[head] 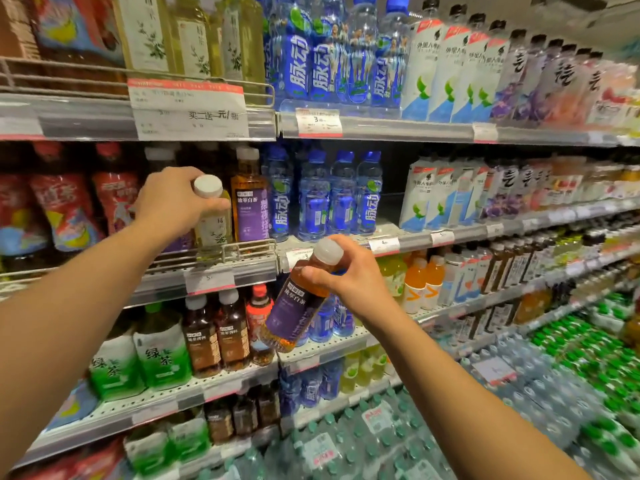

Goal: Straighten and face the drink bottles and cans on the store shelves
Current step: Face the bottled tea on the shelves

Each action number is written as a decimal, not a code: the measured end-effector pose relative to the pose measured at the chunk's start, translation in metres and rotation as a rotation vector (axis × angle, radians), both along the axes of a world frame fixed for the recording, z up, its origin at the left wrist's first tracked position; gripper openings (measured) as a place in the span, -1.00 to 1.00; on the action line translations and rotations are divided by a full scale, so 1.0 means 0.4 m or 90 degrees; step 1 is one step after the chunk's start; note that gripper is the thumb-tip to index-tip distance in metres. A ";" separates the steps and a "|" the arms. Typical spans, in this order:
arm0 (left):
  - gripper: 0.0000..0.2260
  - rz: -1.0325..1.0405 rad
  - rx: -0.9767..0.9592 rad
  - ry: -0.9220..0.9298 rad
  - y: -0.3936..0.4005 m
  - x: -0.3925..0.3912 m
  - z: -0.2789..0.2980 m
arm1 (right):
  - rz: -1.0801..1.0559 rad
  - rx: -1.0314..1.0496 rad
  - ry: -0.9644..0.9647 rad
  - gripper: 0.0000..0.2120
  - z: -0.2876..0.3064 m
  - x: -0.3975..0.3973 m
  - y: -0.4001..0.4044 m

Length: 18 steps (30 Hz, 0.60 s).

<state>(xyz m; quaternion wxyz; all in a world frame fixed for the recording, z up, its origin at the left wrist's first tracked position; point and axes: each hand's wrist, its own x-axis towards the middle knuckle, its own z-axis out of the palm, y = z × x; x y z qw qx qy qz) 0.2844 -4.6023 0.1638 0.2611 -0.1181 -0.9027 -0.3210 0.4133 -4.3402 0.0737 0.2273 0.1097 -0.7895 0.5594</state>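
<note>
The pale tea bottle (212,216) stands upright at the front edge of the second shelf (207,268), just behind its wire rail, with the left hand (173,202) curled round its neck under the white cap. Just beside it on the right stands a brown tea bottle with a purple label (250,202). The right hand (346,275) grips a second purple-label tea bottle (298,306) by the neck, tilted in the air in front of the shelves, cap up and to the right. Blue drink bottles (329,199) fill the next section.
</note>
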 end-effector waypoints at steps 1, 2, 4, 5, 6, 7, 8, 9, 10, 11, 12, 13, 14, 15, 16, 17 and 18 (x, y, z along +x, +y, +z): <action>-0.59 0.000 -0.007 0.025 -0.001 0.008 -0.006 | 0.008 0.000 0.000 -0.73 -0.001 -0.003 -0.001; -0.60 -0.001 -0.009 0.060 -0.006 0.018 -0.012 | 0.017 0.000 0.002 -0.73 -0.001 -0.004 -0.003; -0.60 0.000 0.007 0.148 -0.029 0.041 -0.011 | 0.033 0.006 0.011 -0.73 0.007 -0.010 -0.003; -0.60 0.006 0.027 0.186 -0.043 0.057 -0.001 | 0.040 0.006 0.012 -0.73 0.013 -0.015 -0.001; -0.61 0.011 0.051 0.210 -0.060 0.077 0.012 | 0.046 0.004 0.012 -0.73 0.020 -0.019 0.001; -0.62 0.010 0.079 0.215 -0.080 0.093 0.020 | 0.048 0.002 0.015 -0.73 0.027 -0.024 0.002; -0.63 -0.002 0.109 0.197 -0.099 0.109 0.023 | 0.047 0.002 0.022 -0.73 0.034 -0.030 0.002; -0.64 -0.022 0.140 0.165 -0.119 0.120 0.017 | 0.043 0.007 0.029 -0.74 0.040 -0.037 0.001; -0.65 -0.041 0.160 0.125 -0.138 0.129 0.005 | 0.037 0.017 0.035 -0.74 0.047 -0.043 -0.001; -0.66 -0.055 0.172 0.087 -0.154 0.135 -0.017 | 0.031 0.029 0.043 -0.75 0.052 -0.051 -0.004; -0.68 -0.061 0.170 0.052 -0.167 0.139 -0.045 | 0.027 0.041 0.054 -0.75 0.058 -0.057 -0.010; -0.70 -0.065 0.163 0.026 -0.178 0.140 -0.078 | 0.022 0.055 0.067 -0.75 0.064 -0.066 -0.017; -0.72 -0.064 0.144 0.007 -0.188 0.140 -0.110 | 0.016 0.073 0.080 -0.75 0.071 -0.073 -0.027; -0.73 -0.058 0.120 -0.002 -0.198 0.138 -0.139 | 0.011 0.093 0.093 -0.74 0.080 -0.080 -0.039; -0.72 -0.053 0.093 -0.008 -0.210 0.131 -0.165 | 0.007 0.111 0.104 -0.74 0.091 -0.085 -0.053; -0.71 -0.051 0.077 -0.015 -0.225 0.121 -0.187 | 0.009 0.123 0.116 -0.74 0.104 -0.092 -0.067; -0.72 -0.055 0.066 -0.025 -0.236 0.114 -0.201 | 0.016 0.130 0.128 -0.73 0.119 -0.098 -0.082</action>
